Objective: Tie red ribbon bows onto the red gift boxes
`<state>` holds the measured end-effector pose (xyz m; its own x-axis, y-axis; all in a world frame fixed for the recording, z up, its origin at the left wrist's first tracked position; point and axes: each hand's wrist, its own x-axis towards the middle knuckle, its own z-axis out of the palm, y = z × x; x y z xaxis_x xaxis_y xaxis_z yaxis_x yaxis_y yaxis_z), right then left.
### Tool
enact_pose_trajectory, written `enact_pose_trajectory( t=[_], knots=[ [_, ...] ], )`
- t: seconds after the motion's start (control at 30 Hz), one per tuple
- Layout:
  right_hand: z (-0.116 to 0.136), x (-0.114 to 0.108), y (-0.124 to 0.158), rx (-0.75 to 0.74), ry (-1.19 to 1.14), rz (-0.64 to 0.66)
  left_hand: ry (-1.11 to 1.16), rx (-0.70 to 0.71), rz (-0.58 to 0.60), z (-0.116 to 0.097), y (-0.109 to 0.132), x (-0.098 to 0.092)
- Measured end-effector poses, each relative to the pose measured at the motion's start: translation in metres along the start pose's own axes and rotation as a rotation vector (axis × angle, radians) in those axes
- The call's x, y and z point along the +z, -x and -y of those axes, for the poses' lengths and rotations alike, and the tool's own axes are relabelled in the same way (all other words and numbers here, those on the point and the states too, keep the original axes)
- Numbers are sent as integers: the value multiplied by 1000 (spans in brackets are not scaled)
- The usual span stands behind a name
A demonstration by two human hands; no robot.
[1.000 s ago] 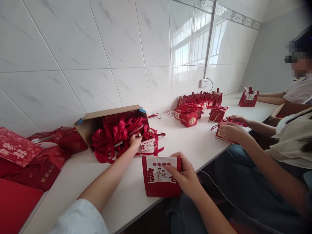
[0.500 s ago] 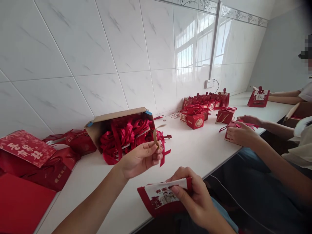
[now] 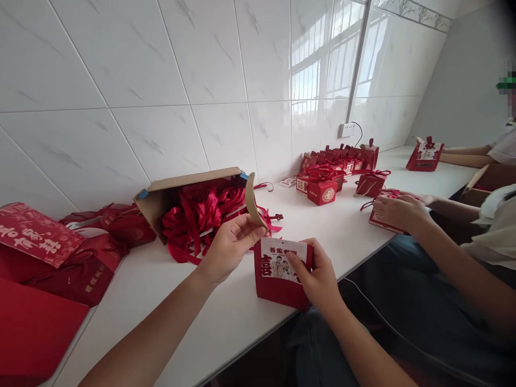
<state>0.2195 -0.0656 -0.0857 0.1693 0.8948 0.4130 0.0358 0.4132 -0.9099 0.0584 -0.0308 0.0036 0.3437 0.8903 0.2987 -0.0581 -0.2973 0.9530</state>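
My left hand pinches one end of a curved tan strip, which stands up above the fingertips. Held upright over the table's front edge is a red gift box with a white printed card on its face, showing dark red characters and a drawn couple. My right hand grips its right side, thumb on the card and fingers behind. The left fingertips are close to the box's top left corner; whether they touch it I cannot tell.
A cardboard box of red ribbons lies on its side by the tiled wall. Red boxes and bags crowd the left. Finished-looking red boxes stand farther right. A co-worker's hands hold a red box; another person sits beyond.
My right hand has lifted the gift box and turned its face upright toward me. My left hand has come down to the box's top, the tan strip now showing its broad side.
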Motion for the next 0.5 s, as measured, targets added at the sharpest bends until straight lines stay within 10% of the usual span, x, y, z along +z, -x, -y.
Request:
enact_pose_trajectory(
  t=[0.3, 0.5],
  knots=[
    [2, -2, -4, 76, -71, 27, 98, -12, -1, 29, -1, 12],
    [7, 0, -8, -145, 104, -66, 83, 12, -32, 29, 1, 13]
  ],
)
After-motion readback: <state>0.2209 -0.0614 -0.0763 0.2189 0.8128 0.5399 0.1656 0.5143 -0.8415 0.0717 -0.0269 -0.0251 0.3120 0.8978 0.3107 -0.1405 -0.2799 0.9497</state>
